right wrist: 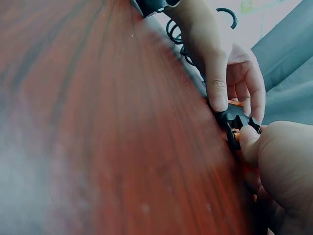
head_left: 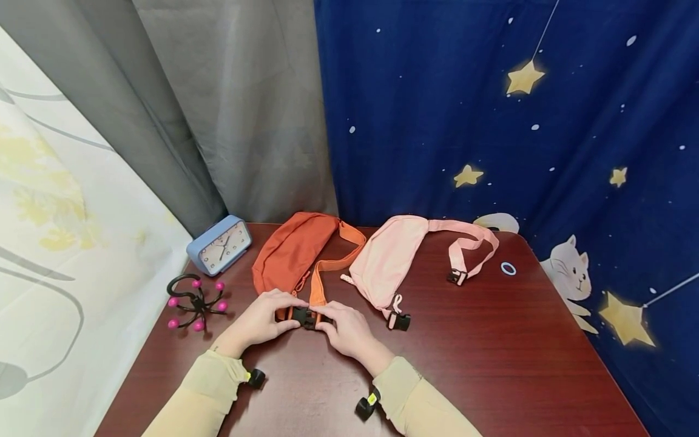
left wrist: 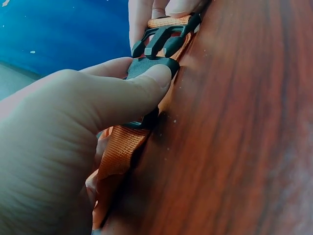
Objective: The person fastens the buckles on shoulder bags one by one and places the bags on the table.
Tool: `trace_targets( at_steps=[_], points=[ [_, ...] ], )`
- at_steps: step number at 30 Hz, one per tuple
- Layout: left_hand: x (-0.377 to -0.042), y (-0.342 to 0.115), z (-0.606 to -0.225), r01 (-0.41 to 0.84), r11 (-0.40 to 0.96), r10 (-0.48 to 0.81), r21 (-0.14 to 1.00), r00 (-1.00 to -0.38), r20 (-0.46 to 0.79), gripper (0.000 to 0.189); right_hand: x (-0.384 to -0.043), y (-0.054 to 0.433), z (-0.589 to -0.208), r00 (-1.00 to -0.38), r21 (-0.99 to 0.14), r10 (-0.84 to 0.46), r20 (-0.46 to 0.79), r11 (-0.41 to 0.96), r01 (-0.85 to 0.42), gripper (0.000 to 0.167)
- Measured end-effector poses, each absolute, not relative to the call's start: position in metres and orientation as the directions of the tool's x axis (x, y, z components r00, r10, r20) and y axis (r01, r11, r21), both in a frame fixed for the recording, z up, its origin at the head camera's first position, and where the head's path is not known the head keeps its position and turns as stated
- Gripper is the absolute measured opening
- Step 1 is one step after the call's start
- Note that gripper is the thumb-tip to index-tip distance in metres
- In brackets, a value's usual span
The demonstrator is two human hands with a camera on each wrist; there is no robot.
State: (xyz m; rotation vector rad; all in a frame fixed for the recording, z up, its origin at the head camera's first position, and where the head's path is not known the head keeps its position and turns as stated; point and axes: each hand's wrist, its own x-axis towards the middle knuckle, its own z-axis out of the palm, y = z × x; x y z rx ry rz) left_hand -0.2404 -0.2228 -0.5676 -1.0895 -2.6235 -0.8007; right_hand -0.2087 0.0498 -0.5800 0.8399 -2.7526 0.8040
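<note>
An orange-red waist bag (head_left: pixel 297 249) lies on the table, its orange strap (head_left: pixel 341 262) looping to a black side-release buckle (head_left: pixel 304 317). My left hand (head_left: pixel 266 318) pinches the buckle's socket half (left wrist: pixel 142 66) between thumb and fingers. On the other side, my right hand (head_left: pixel 347 328) grips the pronged half (left wrist: pixel 155 41) near its strap. In the left wrist view the prongs stand at the socket's mouth, with much of their length showing. Beside it lies a pink waist bag (head_left: pixel 390 258), with one black buckle half (head_left: pixel 398 321) near my right hand and another (head_left: pixel 457 277) on its strap's far end.
A blue alarm clock (head_left: pixel 220 245) stands at the table's back left. In front of it sits a black wire object with pink balls (head_left: pixel 198 304). A small light-blue ring (head_left: pixel 508 268) lies at the right. Curtains hang behind the dark red table (head_left: pixel 491 364).
</note>
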Motion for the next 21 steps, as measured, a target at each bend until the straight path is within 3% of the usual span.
trace_targets(
  at_steps=[21],
  points=[
    [-0.2384, -0.2258, -0.5679, 0.667, 0.588, 0.577, 0.458, -0.743, 0.34, 0.045, -0.2075, 0.0437, -0.5818, -0.861, -0.52, -0.412, 0.297, 0.687, -0.508, 0.04]
  ],
)
